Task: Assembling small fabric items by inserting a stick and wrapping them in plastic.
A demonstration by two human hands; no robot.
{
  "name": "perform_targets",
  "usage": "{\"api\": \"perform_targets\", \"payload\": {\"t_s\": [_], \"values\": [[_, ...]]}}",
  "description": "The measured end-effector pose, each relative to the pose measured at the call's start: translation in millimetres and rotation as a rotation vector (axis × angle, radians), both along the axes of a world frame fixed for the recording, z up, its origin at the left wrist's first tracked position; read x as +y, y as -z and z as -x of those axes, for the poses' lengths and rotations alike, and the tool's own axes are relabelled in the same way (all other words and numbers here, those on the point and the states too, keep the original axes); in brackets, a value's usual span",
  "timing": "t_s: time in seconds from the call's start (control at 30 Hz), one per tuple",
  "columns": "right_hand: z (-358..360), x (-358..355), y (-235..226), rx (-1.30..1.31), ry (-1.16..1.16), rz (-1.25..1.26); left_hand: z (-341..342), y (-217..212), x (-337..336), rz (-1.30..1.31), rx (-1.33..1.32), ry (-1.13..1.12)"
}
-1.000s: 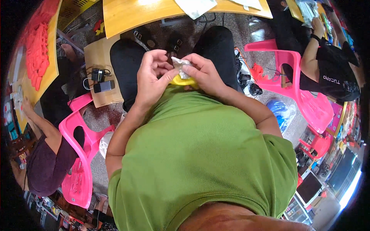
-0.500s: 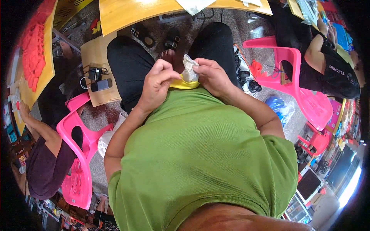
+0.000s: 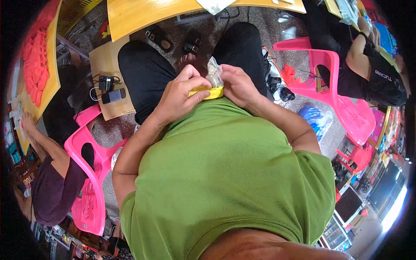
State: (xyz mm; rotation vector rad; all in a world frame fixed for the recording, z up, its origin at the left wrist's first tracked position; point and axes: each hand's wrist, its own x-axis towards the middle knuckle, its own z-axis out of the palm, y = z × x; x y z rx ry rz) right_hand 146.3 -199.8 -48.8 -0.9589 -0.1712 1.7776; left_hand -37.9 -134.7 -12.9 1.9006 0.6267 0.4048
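Note:
Both my hands meet above my lap, in front of my green shirt. My left hand (image 3: 182, 93) and my right hand (image 3: 236, 84) together pinch a small clear plastic bag (image 3: 214, 73) that stands up between the fingers. Under the bag lies a yellow object (image 3: 212, 92), held against my fingers; its shape is mostly hidden. My legs in black trousers (image 3: 147, 73) stretch out beneath, with my feet in sandals (image 3: 158, 38) on the floor.
A yellow tabletop (image 3: 143, 13) curves along the top. A small wooden stool (image 3: 106, 71) at my left carries black chargers and a phone. Pink plastic chairs stand at left (image 3: 89, 173) and right (image 3: 338, 82), with a person seated at each. Orange items (image 3: 37, 65) lie at far left.
My hands shifted slightly right and lifted the clear bag more upright between the fingers. The yellow object stays under them.

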Motion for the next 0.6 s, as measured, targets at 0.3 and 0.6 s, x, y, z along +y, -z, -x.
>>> {"api": "perform_targets", "payload": {"t_s": [0.3,0.6], "values": [[1,-7,23,-0.139,-0.107,-0.094,-13,3,-5,-0.167,-0.005,-0.02],[-1,-2,-15,-0.483,-0.24,-0.382,-18,-16,-6,-0.49,-0.125,0.041]]}}
